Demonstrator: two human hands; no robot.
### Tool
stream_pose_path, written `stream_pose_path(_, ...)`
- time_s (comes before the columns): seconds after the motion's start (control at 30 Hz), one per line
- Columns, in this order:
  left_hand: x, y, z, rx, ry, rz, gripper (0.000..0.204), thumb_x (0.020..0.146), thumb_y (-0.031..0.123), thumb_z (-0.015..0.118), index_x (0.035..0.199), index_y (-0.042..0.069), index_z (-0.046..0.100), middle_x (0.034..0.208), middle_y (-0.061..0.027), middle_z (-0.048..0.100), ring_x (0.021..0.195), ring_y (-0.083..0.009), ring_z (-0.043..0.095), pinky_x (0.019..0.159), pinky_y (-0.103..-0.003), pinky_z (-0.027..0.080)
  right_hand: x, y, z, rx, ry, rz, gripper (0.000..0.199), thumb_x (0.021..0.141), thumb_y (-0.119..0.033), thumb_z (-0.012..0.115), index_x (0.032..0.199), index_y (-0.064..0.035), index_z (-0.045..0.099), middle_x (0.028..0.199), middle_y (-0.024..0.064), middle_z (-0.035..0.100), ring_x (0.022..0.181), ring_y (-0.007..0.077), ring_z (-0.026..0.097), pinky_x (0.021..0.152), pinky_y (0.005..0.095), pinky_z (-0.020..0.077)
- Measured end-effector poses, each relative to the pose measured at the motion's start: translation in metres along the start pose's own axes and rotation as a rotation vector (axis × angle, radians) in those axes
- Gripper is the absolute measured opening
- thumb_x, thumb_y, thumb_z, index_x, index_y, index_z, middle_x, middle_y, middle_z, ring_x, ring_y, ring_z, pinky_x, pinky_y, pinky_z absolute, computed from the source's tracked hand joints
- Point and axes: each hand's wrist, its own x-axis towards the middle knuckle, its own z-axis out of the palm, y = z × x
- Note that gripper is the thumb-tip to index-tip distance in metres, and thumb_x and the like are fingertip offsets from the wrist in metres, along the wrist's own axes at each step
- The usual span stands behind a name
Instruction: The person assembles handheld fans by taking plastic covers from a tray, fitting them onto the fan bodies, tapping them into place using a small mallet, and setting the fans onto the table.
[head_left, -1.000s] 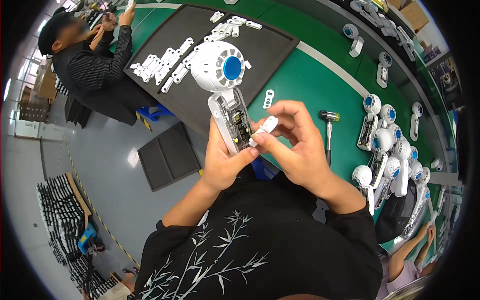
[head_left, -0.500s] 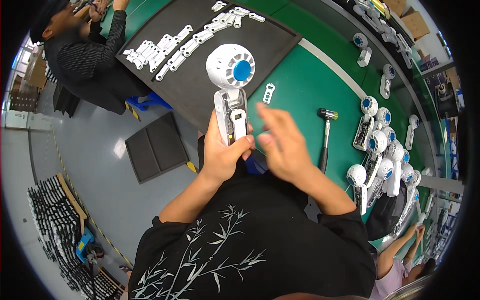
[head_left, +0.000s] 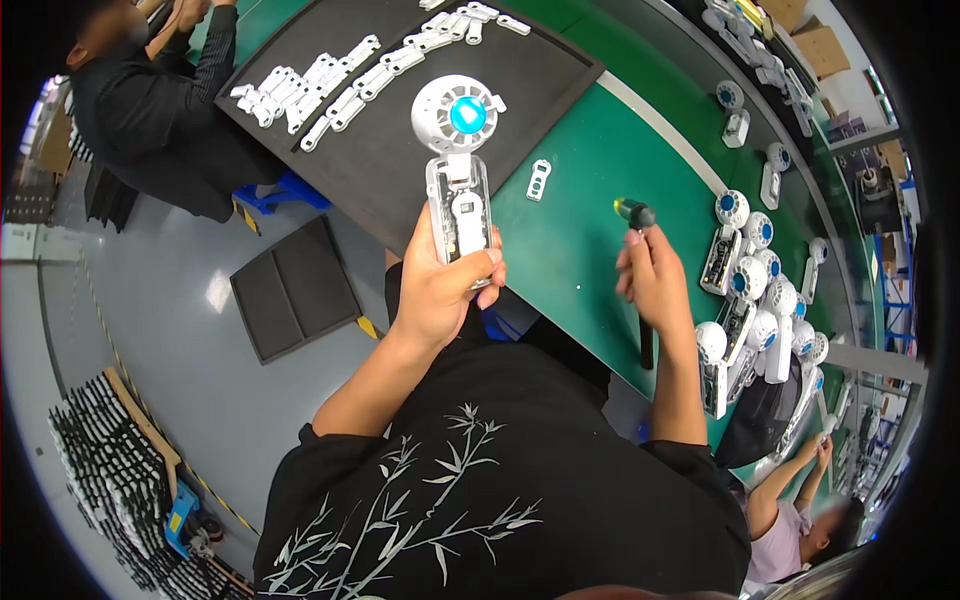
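My left hand (head_left: 435, 290) is closed round the handle of a white handheld fan (head_left: 458, 120) with a round head and a blue centre. The fan stands upright before me, and a white faceplate (head_left: 468, 222) with a small window sits on its handle's front, where inner parts show round it. My right hand (head_left: 655, 285) is closed on the shaft of a hammer (head_left: 637, 213), just below its black head with a yellow face. The hammer's dark grip hangs below this hand. A loose white faceplate (head_left: 539, 181) lies on the green table between the two hands.
A black divided tray (head_left: 480, 95) holds several white faceplates at the far left. More fans (head_left: 745, 280) stand and lie clustered at the right. A co-worker (head_left: 150, 120) is at the upper left, another (head_left: 790, 530) at the lower right. An empty-looking black tray (head_left: 295, 290) is on the floor.
My right hand has moved right, away from the fan, and taken hold of the hammer, whose head has turned so the yellow face points left. My left hand still holds the fan.
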Motion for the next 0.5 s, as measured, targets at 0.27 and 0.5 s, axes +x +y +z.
stream_pose_path(0.27,-0.007,-0.001,0.012,-0.003,0.000,-0.002,0.044,0.078,-0.009,0.058,0.116,0.001,0.040,0.087,-0.0094,0.056,0.063,-0.0152,0.058,0.046,-0.026,0.043,-0.042,-0.037,0.013,1.180,-0.701,-0.871,0.022,0.099,-0.019,0.047,0.092,0.0005,0.055,0.055,0.0060,0.051,0.043,0.0173,0.047,0.042,0.0299,0.0363)
stream_pose_path(0.5,-0.006,0.005,0.010,0.014,-0.026,-0.030,0.043,0.076,-0.009,0.059,0.114,0.000,0.040,0.086,-0.0094,0.056,0.062,-0.0152,0.058,0.047,-0.026,0.043,-0.056,-0.086,-0.012,0.525,-0.531,-0.961,0.016,0.097,-0.014,0.048,0.093,-0.0002,0.056,0.061,0.0097,0.055,0.046,0.0254,0.051,0.045,0.0366,0.0407)
